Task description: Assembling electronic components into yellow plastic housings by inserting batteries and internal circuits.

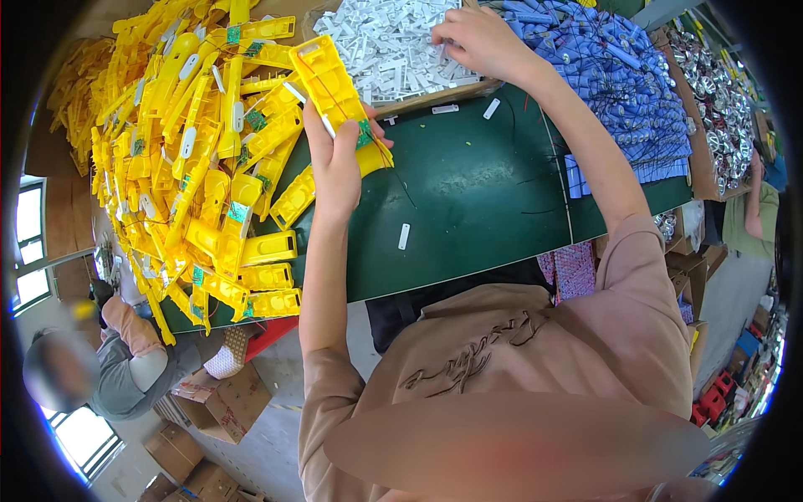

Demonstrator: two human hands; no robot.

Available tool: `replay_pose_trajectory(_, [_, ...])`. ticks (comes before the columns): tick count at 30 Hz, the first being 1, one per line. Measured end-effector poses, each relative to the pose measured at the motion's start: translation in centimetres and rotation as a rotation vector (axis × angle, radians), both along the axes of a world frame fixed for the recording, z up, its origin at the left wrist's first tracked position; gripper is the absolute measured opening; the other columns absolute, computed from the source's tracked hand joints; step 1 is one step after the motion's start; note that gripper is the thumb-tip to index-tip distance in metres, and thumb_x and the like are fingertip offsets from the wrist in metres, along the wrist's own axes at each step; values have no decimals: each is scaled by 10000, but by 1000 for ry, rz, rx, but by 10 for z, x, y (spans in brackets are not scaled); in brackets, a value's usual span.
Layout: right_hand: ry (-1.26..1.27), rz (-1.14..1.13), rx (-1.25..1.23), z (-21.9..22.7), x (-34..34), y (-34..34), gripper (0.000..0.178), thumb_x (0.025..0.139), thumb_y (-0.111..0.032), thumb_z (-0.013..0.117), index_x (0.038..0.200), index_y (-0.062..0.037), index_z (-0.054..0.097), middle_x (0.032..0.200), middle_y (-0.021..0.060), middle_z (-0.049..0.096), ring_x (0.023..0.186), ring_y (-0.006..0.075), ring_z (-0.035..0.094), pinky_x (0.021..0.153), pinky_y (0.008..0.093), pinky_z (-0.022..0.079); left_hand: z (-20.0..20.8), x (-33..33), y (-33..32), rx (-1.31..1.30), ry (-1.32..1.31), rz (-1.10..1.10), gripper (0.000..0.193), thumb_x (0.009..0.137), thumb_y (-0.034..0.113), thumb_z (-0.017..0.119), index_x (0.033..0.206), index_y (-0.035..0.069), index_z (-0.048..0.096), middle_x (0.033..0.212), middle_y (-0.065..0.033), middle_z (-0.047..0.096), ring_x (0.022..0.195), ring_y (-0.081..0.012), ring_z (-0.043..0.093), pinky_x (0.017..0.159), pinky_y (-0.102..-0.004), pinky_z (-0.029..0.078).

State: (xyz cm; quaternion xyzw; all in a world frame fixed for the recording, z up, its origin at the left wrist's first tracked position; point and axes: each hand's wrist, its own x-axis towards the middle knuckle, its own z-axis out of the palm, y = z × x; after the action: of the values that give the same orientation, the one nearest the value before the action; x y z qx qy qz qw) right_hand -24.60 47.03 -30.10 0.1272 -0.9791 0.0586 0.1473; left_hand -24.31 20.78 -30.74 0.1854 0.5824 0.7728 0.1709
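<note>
My left hand [336, 163] is closed around a yellow plastic housing [328, 79], held up above the bench with its hollow inner side showing. A small green circuit board [365, 134] and thin red and dark wires are on this housing. A white strip lies along its edge by my thumb. My right hand [481, 42] reaches over a box of small white plastic pieces [389, 50]. Its fingers are bent and apart, with the tips at the pieces; I see nothing held in them. Below my left hand another yellow housing [293, 201] lies on the green bench [468, 209].
A large heap of yellow housings [192, 167] covers the bench's left side. Blue wired cylinders [615, 92] are piled at the right, beside a box of shiny metal parts [711, 109]. Loose white pieces [404, 237] lie on the bench. Other people are at the far left and right.
</note>
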Motion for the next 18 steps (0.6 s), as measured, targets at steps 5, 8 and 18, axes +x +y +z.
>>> replay_pose_trajectory(5, [18,46,-24,4,-1,-4,151,804,-176,573,867,-49,627,828,113,574,856,311,548,773,412,426,-9,3,-9,-27,-23,21,356,870,37,373,1221,49,315,964,-128,540,759,-175,558,648,-352,535])
replay_pose_trajectory(8, [104,94,-71,11,4,-9,139,825,-158,576,883,-37,613,832,106,582,824,285,554,758,375,439,-12,3,-9,5,-61,-42,442,872,6,368,1289,54,228,983,-130,523,756,-162,551,649,-345,538])
replay_pose_trajectory(18, [342,370,-381,54,62,-64,138,812,-59,617,949,-48,613,858,72,619,775,249,593,684,333,473,-11,24,-9,-50,263,-22,537,854,-47,388,1338,44,173,1026,-133,522,792,-141,543,702,-285,497])
